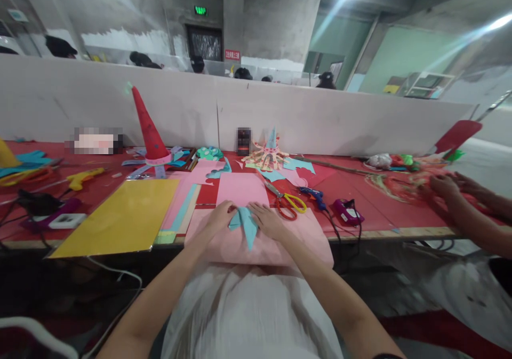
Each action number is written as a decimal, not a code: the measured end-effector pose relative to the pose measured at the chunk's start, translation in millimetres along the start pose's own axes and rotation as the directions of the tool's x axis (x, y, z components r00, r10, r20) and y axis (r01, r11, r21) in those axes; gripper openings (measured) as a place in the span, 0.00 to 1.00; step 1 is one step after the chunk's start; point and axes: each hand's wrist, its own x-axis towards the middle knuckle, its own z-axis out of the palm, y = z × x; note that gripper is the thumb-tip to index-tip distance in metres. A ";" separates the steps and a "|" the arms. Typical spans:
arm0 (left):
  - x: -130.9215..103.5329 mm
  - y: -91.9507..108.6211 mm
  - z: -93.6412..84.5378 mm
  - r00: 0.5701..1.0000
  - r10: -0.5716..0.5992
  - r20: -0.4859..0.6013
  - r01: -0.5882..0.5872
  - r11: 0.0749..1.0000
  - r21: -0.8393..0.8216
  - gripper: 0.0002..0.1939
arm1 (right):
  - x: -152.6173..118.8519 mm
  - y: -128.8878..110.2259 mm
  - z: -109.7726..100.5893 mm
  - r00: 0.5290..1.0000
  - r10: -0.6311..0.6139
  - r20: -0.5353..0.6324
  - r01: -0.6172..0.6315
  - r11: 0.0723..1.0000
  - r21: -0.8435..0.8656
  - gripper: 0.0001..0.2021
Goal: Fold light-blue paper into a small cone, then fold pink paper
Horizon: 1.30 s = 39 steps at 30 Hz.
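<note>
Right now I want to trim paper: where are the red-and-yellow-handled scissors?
In the head view, the scissors lie just right of centre, beyond the right hand, between a pink sheet and the blue glue gun.

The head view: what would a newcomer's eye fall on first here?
Most likely the tall red cone, standing at the back left of the table with a pink band round its base. Next, perhaps, the large yellow sheet lying in front of it, over the table's near edge. Then the blue paper in the middle, with the left hand and the right hand on it.
</note>
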 end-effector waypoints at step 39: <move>1.2 19.3 22.1 0.991 -0.096 -0.094 0.133 0.779 0.613 0.12 | 1.1 -1.7 3.5 0.997 0.078 0.020 -0.079 0.996 0.046 0.22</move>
